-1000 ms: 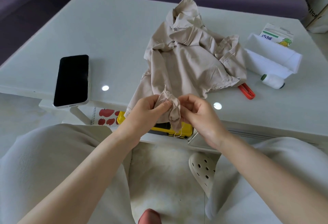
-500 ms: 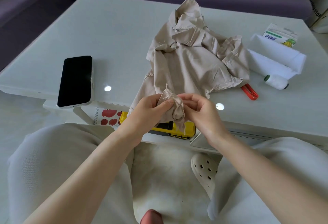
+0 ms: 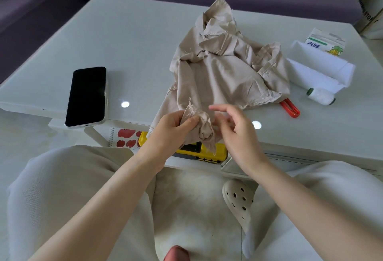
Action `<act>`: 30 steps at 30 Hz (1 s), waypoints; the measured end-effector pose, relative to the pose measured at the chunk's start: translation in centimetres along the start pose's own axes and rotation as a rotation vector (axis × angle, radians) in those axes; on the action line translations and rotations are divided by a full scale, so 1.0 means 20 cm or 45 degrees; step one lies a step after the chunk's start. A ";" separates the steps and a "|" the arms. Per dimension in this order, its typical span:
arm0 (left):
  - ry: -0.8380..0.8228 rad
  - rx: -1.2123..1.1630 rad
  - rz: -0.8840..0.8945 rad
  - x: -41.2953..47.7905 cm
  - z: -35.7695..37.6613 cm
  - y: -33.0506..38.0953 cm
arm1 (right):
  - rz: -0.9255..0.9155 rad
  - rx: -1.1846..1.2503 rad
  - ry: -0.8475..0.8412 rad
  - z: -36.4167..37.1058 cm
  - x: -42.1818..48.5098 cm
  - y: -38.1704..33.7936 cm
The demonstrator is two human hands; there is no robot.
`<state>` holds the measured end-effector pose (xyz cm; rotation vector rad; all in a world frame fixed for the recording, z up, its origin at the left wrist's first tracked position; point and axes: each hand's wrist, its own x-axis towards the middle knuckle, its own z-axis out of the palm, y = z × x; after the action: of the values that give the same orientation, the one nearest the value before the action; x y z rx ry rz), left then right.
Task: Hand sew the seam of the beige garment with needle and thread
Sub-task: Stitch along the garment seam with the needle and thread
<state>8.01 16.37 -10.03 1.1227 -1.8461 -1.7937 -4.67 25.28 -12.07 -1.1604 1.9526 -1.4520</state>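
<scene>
The beige garment (image 3: 223,70) lies crumpled on the white table (image 3: 128,39), its frayed near corner hanging over the front edge. My left hand (image 3: 172,128) pinches that frayed corner between thumb and fingers. My right hand (image 3: 236,130) hovers just right of the corner, apart from the cloth and blurred, with the index finger stretched out and the other fingers loosely bent. No needle or thread shows in either hand. A white thread spool (image 3: 321,96) lies on the table to the right.
A black phone (image 3: 87,95) lies at the table's left front. Red-handled snips (image 3: 291,108) poke out from under the garment. Folded white cloth (image 3: 319,70) and a small carton (image 3: 325,43) sit at the right. A yellow object (image 3: 207,155) rests on the shelf below.
My right hand has let go of the garment corner and pulled away to the right with its fingers spreading. My left hand keeps its pinch on the corner.
</scene>
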 end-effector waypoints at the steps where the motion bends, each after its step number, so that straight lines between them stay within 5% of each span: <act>1: 0.006 -0.002 -0.005 0.00 0.00 0.01 | -0.069 -0.045 0.060 0.00 0.00 0.00; 13: -0.025 -0.008 -0.038 0.00 -0.01 0.00 | -0.692 -0.390 0.017 -0.01 0.02 0.04; 30: -0.156 -0.147 -0.170 0.02 -0.03 -0.01 | -0.541 -0.158 -0.046 -0.02 0.02 0.04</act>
<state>8.33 15.65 -10.25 1.1402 -1.7437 -2.0585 -5.37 25.27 -12.64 -1.7267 1.8682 -1.5085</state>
